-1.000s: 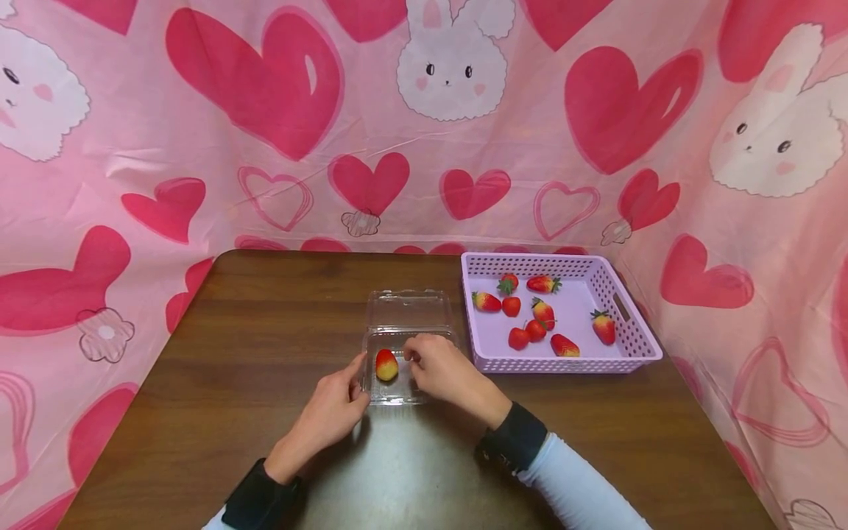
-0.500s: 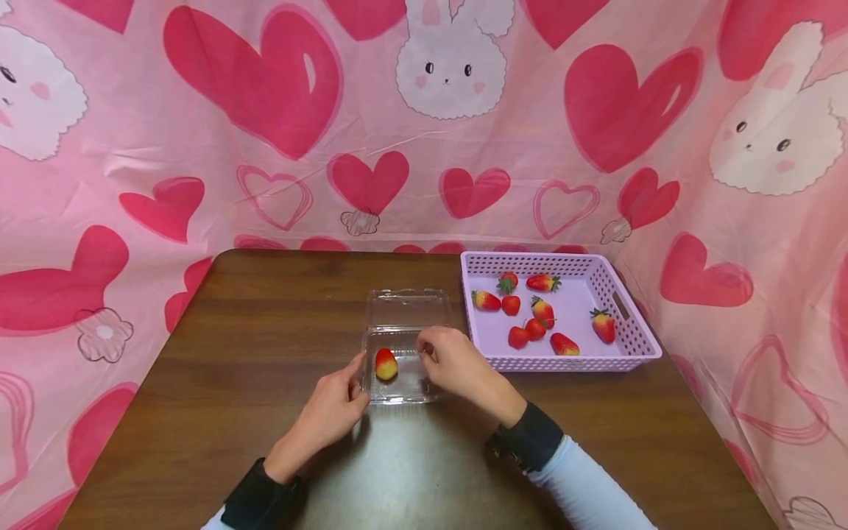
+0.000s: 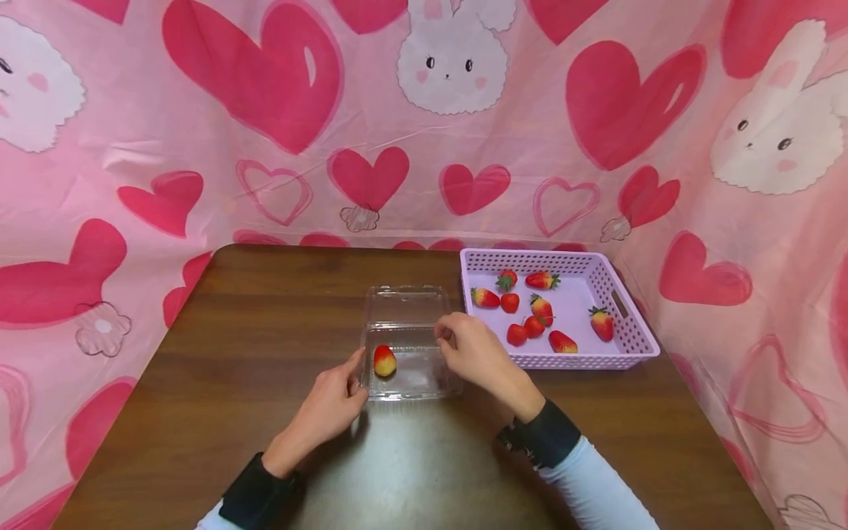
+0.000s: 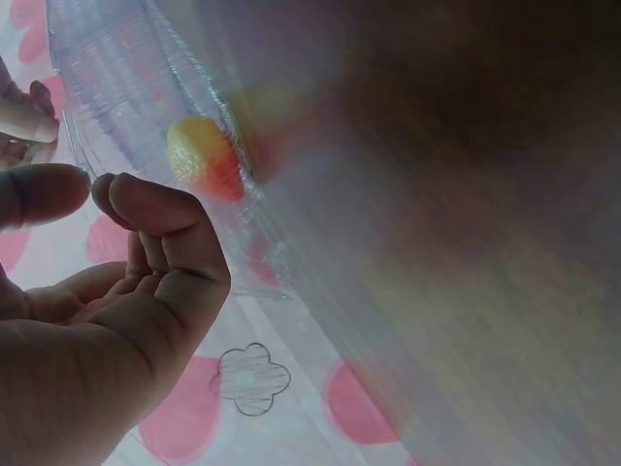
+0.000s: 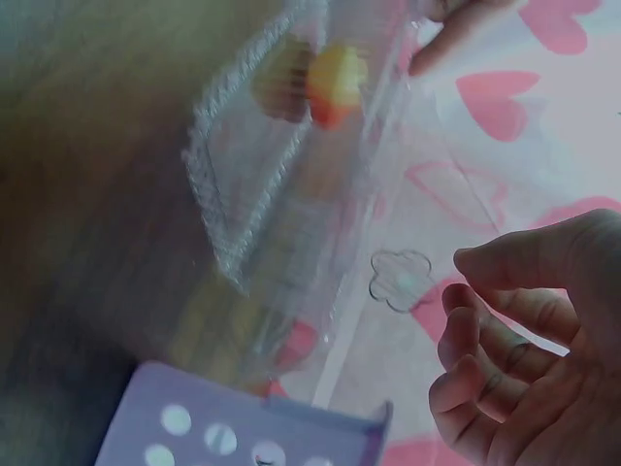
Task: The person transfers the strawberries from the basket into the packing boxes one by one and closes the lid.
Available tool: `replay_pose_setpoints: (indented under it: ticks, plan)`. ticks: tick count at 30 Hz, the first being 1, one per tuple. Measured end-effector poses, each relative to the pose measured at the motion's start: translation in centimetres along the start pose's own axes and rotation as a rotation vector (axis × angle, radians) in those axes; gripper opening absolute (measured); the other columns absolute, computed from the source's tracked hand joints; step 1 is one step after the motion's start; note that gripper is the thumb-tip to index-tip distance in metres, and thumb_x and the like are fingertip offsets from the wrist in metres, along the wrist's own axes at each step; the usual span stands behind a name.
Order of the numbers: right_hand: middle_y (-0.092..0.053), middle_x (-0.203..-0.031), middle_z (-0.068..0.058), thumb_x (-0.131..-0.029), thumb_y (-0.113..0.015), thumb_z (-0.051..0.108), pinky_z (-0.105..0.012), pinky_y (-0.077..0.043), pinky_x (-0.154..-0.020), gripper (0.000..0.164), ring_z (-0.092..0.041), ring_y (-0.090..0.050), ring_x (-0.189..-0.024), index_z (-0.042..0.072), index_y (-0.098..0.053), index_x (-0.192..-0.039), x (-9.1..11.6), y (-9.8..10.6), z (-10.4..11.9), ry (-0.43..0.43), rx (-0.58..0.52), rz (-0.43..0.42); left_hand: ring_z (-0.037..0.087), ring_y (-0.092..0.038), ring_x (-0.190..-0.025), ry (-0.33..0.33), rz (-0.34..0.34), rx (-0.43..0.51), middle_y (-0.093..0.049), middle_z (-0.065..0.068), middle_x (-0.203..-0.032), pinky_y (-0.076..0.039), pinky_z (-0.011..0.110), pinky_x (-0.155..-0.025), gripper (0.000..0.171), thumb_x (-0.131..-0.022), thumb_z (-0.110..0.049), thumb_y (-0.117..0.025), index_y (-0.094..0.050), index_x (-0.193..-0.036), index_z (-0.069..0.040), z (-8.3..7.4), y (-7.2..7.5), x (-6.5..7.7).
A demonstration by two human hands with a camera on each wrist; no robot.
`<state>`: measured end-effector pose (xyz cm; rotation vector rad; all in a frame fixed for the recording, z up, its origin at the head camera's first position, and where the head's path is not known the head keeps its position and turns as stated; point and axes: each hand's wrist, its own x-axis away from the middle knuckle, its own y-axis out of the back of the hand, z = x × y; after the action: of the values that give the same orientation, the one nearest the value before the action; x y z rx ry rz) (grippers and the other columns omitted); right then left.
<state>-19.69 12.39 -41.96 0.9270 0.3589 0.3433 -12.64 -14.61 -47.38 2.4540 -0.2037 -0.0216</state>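
Note:
A clear plastic clamshell container [image 3: 417, 372] lies on the table with its lid [image 3: 407, 305] folded back. One red and yellow strawberry [image 3: 384, 361] rests in its left half. My left hand [image 3: 329, 401] holds the container's left edge, thumb and index finger at the rim. In the left wrist view, those fingertips [image 4: 146, 202] nearly meet beside the clear wall. Over the container's right side hovers my right hand [image 3: 478, 353], fingers loosely bent. The right wrist view shows nothing between the right thumb and fingers [image 5: 461, 335].
At the right stands a lilac perforated basket [image 3: 576, 361] with several strawberries [image 3: 542, 310] inside. The brown wooden table [image 3: 278, 309] ends at a pink cloth [image 3: 278, 132] with hearts and rabbits, behind and at both sides.
My right hand has drawn back to the right and slightly away, from beside the strawberry to the container's right edge. The left hand and the strawberry stay in place.

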Motion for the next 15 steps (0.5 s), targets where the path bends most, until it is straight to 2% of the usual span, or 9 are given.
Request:
replay_pose_setpoints:
  ticks: [9,15]
  plan:
    - [-0.068,-0.089,0.0,-0.091,-0.08,0.012,-0.031,-0.054,-0.064,0.012,-0.015,-0.059,-0.072,0.01,-0.076,-0.101,0.5,1.8,-1.0,-0.016,0.031,-0.095,0.017,-0.047,-0.059,0.012,-0.003,0.011,-0.048,0.001,-0.069,-0.038,0.027,-0.051,0.07,-0.093,-0.004,-0.067,-0.045,-0.158,0.0,0.1,-0.3,0.3]
    - [-0.068,-0.09,-0.002,-0.09,-0.079,0.012,-0.033,-0.051,-0.059,0.011,-0.016,-0.056,-0.064,0.01,-0.076,-0.1,0.8,2.6,-1.9,-0.066,0.042,-0.152,0.018,-0.047,-0.059,0.016,-0.006,0.01,-0.049,0.001,-0.069,-0.039,0.027,-0.051,0.069,-0.093,-0.003,-0.067,-0.045,-0.158,0.0,-0.2,-0.1,0.1]
